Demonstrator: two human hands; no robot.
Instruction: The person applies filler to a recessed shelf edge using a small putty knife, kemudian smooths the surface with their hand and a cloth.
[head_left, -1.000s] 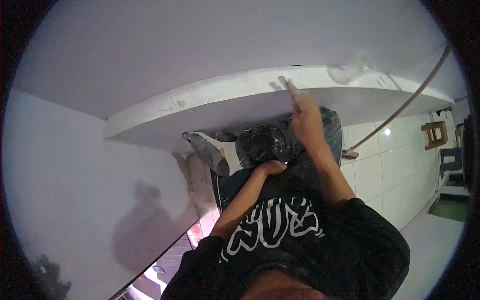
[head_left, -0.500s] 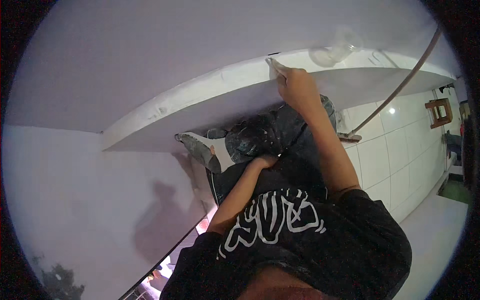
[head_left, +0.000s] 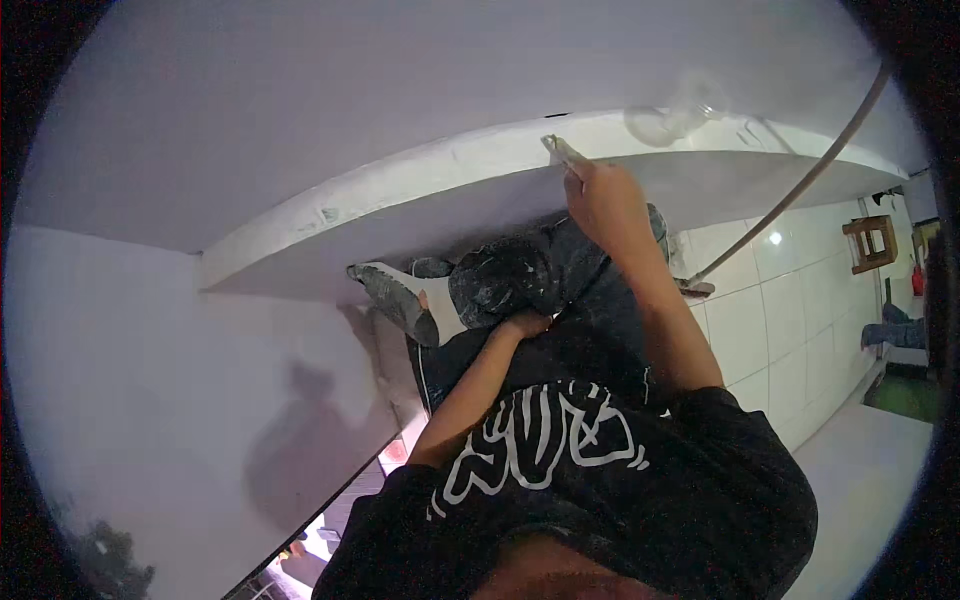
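My right hand is closed round a slim pale tool with a whitish tip; its exact kind is too small to make out. The tip points at the white curved ledge, just below a small dark slit where ledge and wall meet. My left hand rests low against my dark, paint-smeared trousers, its fingers mostly hidden. On the ledge, right of my right hand, a clear plastic cup lies on its side.
A broom leans against the ledge on the right, its head on the white tiled floor. Farther right are a wooden stool, a blue cloth-like shape and a red object. A pale wall stands at left.
The tool tip has come slightly down and right, away from the dark slit, with my right hand. My left hand stays in place. The view has shifted a little.
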